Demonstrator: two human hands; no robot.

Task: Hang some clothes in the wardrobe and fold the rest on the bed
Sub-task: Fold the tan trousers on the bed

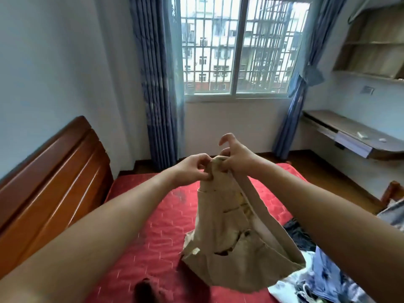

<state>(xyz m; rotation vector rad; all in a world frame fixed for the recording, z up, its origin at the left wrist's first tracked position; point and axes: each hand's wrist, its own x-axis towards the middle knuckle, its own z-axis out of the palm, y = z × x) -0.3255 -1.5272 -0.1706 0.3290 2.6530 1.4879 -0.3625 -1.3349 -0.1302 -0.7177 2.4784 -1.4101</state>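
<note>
Held beige garment (236, 237) up over red bed (153, 215). Pinched top edge w/ L hand (192, 169); gripped same bunch w/ R hand (238, 156), index raised clear. Noted clothes pile (328, 276) beside.

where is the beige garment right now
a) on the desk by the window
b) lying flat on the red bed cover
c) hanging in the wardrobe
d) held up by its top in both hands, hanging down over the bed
d: the left hand and right hand both pinch the top of the beige garment, which hangs down above the red bed cover.
</note>
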